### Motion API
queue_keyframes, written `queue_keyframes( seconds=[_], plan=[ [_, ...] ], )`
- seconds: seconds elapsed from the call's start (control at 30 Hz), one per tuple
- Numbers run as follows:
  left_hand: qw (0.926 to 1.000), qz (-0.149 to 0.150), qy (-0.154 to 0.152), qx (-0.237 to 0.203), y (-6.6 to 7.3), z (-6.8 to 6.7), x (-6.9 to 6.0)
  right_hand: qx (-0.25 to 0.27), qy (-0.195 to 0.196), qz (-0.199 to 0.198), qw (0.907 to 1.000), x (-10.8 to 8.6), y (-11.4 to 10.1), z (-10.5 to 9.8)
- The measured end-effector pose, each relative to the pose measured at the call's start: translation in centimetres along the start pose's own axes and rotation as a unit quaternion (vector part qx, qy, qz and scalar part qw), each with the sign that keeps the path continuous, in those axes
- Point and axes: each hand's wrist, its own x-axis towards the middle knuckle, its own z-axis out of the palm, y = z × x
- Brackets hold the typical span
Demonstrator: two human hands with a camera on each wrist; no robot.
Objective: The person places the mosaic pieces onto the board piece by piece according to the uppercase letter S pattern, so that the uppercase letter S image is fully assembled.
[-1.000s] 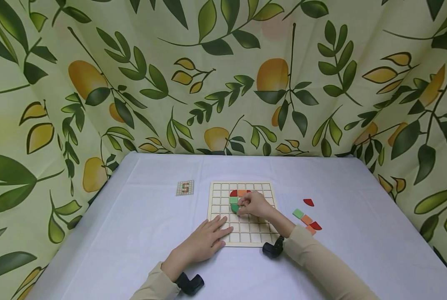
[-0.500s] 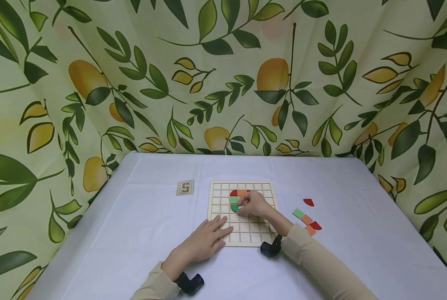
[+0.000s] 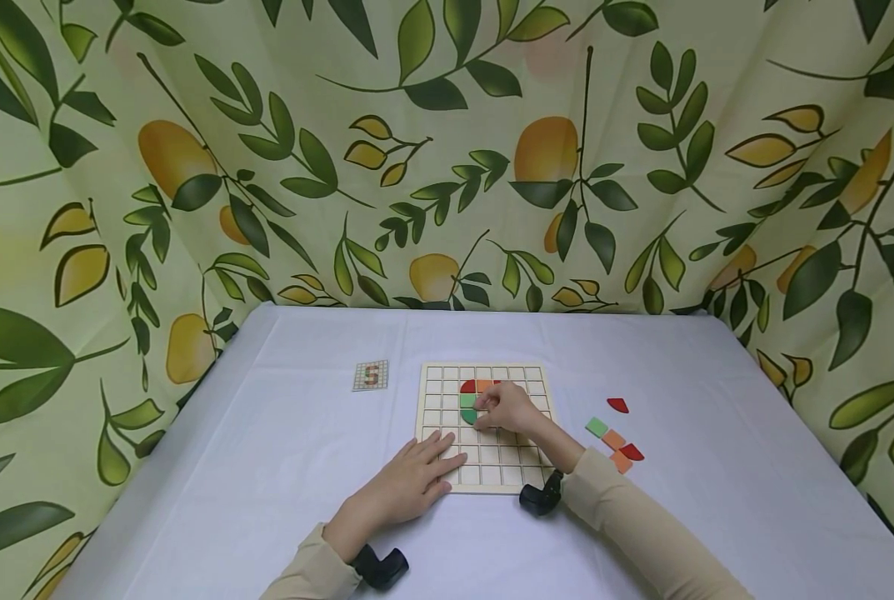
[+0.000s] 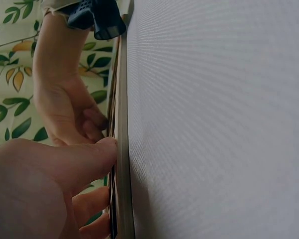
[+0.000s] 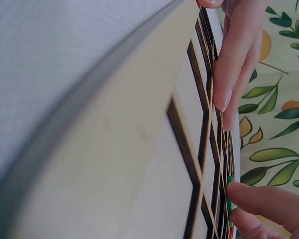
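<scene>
1. The dark green piece (image 3: 467, 416) lies on the gridded board (image 3: 489, 475) near the centre of the head frame, directly below a light green square (image 3: 467, 401).
2. The right hand (image 3: 510, 408) is bent over the piece's right edge, its grip curled with the tips close together. A fingertip touches green in the right wrist view, at the lower right; whether the grip pinches the piece or only presses it, I cannot tell.
3. The left hand (image 3: 411, 475) rests on the board's lower left corner, its grip spread and holding no piece.
4. The piece looks thin, light and stiff, perhaps a little slippery if its face is smooth; breakage seems unlikely under gentle handling. Thumb and forefinger on opposite edges would suit it best, with a fingertip on its face to press it flat.
5. The board seems stiff and light enough to slide, so steadying it by its border makes sense.
</scene>
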Motion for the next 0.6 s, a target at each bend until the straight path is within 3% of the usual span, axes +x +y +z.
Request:
queue_keyframes(
  seconds=[0.6],
  plan=[
    [1.0, 0.001, -0.001, 0.004, 0.1, -0.1, 0.0, -0.005, -0.004, -0.021, 0.9997, -1.2, 0.2, -1.2]
  ],
)
